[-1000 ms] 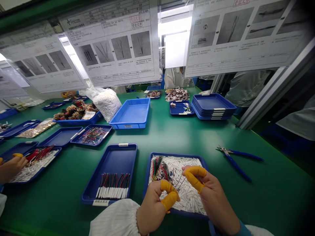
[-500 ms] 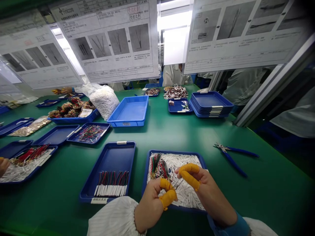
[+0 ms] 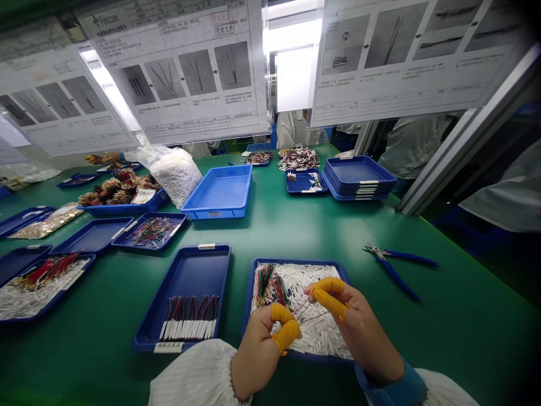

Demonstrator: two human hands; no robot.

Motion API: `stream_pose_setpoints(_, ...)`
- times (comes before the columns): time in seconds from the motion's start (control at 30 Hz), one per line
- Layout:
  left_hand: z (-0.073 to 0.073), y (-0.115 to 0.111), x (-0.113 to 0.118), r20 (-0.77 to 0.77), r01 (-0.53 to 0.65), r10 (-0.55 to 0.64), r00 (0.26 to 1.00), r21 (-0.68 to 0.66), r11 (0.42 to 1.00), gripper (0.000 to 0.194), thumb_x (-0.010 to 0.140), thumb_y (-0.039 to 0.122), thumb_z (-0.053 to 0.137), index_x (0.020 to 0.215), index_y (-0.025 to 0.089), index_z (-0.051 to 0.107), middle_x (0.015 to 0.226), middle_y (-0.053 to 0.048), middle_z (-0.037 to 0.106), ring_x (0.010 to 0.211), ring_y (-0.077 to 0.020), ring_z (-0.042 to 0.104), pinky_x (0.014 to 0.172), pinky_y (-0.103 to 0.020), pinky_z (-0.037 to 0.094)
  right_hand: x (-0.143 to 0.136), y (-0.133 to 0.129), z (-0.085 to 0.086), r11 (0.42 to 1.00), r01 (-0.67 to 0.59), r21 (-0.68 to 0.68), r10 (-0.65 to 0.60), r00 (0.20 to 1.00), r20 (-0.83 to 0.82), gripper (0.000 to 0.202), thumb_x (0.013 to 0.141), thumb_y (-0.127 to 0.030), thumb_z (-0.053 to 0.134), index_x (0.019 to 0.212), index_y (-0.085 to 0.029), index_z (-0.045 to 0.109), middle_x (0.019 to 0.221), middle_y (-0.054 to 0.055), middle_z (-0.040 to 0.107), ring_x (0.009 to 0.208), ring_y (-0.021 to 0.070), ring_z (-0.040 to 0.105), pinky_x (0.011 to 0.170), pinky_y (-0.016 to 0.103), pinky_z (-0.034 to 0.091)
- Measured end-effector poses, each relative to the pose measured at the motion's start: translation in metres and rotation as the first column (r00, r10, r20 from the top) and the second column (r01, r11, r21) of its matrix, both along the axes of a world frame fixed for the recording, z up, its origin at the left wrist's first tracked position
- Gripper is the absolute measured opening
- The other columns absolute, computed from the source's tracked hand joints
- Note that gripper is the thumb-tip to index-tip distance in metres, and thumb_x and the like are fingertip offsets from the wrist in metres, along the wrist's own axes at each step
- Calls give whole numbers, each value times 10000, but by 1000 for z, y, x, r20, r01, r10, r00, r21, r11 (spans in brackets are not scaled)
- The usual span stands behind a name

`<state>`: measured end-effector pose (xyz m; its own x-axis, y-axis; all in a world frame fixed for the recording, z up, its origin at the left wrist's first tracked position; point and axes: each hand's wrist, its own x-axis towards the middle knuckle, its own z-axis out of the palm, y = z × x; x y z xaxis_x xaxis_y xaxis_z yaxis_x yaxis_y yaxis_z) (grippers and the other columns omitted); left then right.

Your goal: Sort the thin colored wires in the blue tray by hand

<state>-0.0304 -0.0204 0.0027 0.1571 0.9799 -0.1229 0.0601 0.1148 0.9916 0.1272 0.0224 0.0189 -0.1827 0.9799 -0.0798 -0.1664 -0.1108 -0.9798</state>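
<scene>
Thin wires [image 3: 302, 308], one reddish and one dark, run between my two hands over a blue tray [image 3: 249, 293] of short white tubes [image 3: 315, 338]. My left hand [image 3: 257, 347] pinches their lower end between thumb and forefinger, both in yellow finger cots. My right hand [image 3: 357, 318], also with yellow cots, is closed on the red wire's upper end. A bundle of red, green and black wires [image 3: 265, 282] lies on the tubes. Left of it, another blue tray [image 3: 186, 270] holds a row of wires [image 3: 192, 318] with white tubes on their near ends.
Blue-handled cutters [image 3: 393, 268] lie open at the right. Stacked blue trays [image 3: 359, 175], a lighter blue bin [image 3: 217, 192] and a bag of white pieces [image 3: 175, 175] stand farther back. Printed sheets [image 3: 181, 73] hang above. A co-worker's hand [image 3: 112, 158] shows at far left.
My right hand has moved slightly right, away from the left, and more wire shows between them. A co-worker's hand at the left edge has left view. The view has shifted slightly.
</scene>
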Motion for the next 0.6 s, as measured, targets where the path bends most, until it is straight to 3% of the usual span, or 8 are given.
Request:
stream_pose_setpoints(0.2,0,-1,1,-29,-2,2,1000,-11,1000,164,735,270,586,663,123,568,640,-17,520,577,-113,460,523,-217,396,-3,-4,9,992,-108,-61,106,994,-28,216,648,-399,660,701,-191,635,722,44,644,789,217,578,775,363,440)
stream_pose_setpoints(0.37,4,-1,2,-74,20,-19,997,13,1000,158,742,254,564,654,123,554,626,-15,510,572,-119,460,531,-228,392,-3,-4,6,992,-116,-51,116,993,-13,212,637,-401,673,675,-195,642,680,37,656,723,203,595,740,348,448)
stream_pose_setpoints(0.6,6,-2,3,-346,154,-53,937,271,950,196,738,156,543,547,142,501,569,2,487,574,-121,446,565,-236,351,0,0,-3,981,-58,185,38,993,109,145,628,-321,694,695,-199,656,772,48,667,784,217,584,763,348,450)
